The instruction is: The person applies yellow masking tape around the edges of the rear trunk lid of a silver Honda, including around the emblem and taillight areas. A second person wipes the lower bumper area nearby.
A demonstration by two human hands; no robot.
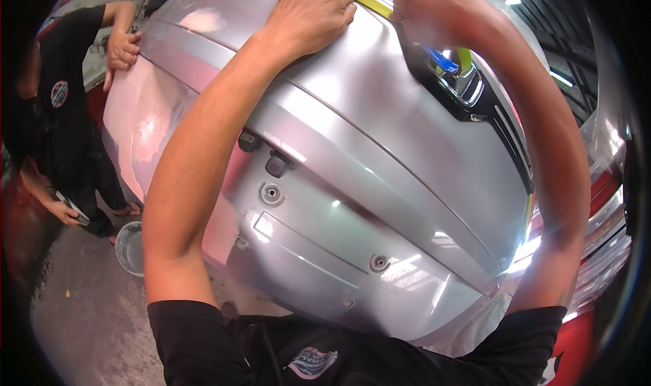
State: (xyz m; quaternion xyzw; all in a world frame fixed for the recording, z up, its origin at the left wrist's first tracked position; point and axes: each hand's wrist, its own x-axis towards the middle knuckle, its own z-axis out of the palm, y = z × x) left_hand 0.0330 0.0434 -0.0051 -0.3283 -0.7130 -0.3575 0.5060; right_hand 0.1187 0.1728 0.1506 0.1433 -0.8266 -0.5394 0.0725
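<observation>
A silver car tailgate [352,135] spreads out in front of me, with pinkish patches on its far left. Along a slot at its top edge runs a strip of yellow-green masking tape [374,4]. My left hand [313,14] lies palm down beside it, fingers stretched out and fingertips at the tape's left part. My right hand [428,8] is curled with its fingers closed at the tape's right part. Below the right wrist, a blue and yellow-green curved thing like a tape roll [444,59] shows by a chrome piece [468,88]; my arm partly hides it.
On the left a person in black [64,108] rests one hand [123,50] on the panel and holds a flat grey block [72,208]. A bucket [129,248] stands on the concrete floor. Plastic sheeting [600,250] hangs at the right.
</observation>
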